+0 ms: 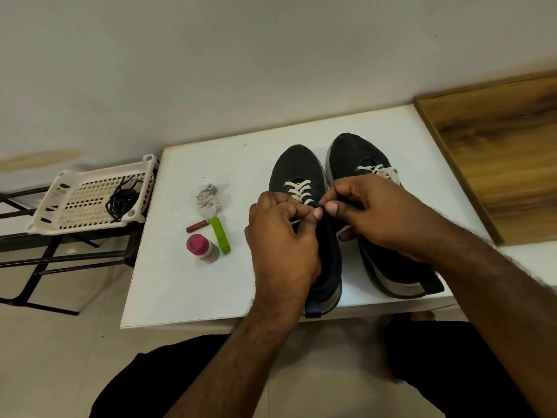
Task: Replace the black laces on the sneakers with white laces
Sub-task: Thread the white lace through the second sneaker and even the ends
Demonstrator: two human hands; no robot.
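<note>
Two bare forearms with visible hair and no sleeves, left hand (281, 236) and right hand (370, 212) without rings, watch or gloves, short trimmed thumbnails, black clothing over both legs at the bottom edge, toes of a bare foot beneath

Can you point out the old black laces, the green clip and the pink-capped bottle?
Black laces (120, 200), head view: middle of the tangle in the basket.
Green clip (220, 234), head view: mid-length.
Pink-capped bottle (197, 244), head view: the cap.
</note>
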